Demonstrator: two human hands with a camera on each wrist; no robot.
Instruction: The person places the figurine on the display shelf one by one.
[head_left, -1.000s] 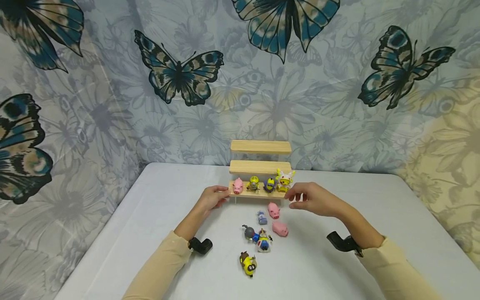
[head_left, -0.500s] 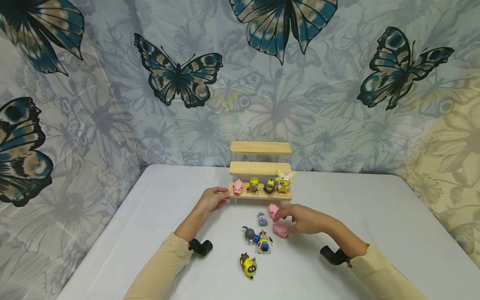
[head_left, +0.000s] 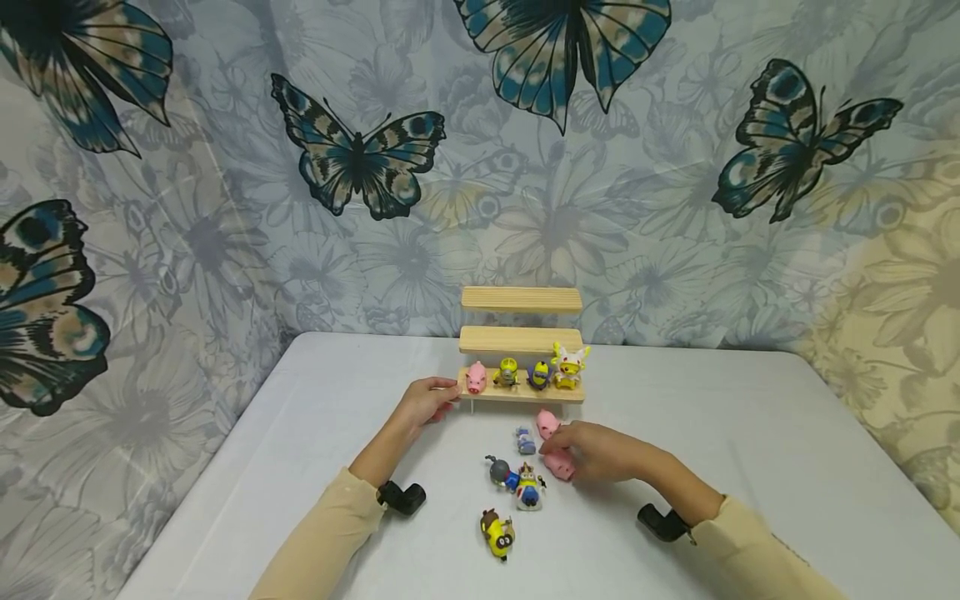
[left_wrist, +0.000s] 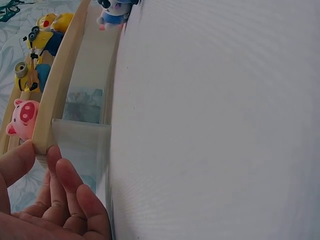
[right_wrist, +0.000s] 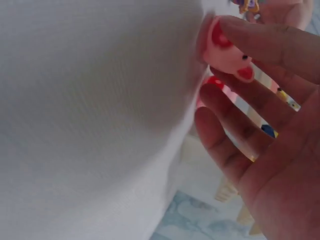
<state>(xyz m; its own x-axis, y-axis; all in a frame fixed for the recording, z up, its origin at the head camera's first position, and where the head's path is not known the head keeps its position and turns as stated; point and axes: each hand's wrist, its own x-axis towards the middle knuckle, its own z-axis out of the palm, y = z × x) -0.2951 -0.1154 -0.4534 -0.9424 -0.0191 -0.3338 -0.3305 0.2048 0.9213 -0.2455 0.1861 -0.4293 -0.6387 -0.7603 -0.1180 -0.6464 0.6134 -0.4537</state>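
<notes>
My left hand (head_left: 426, 402) pinches the left end of the lowest board of a tiered wooden display stand (left_wrist: 70, 65), thumb on top and fingertips beneath. A pink pig figurine (left_wrist: 25, 119) sits on that board close to the thumb. On the table in front of the stand, my right hand (head_left: 603, 452) holds a second pink pig figurine (right_wrist: 227, 55) between thumb and fingers, its red snout partly under the thumb. The other fingers are spread. Just behind that hand lies a third pink pig figurine (head_left: 547, 422).
Two minion figurines (head_left: 506, 372) and a yellow figurine with a white hood (head_left: 569, 367) share the lowest board. Left of the right hand lie a small blue-grey figurine (head_left: 525, 440), a grey-headed figurine (head_left: 500, 472), a crowned figurine (head_left: 528, 487) and a yellow minion (head_left: 497, 534).
My right hand has come down from beside the stand's right end to the nearer pig on the table and taken hold of it. My left hand stays on the board.
</notes>
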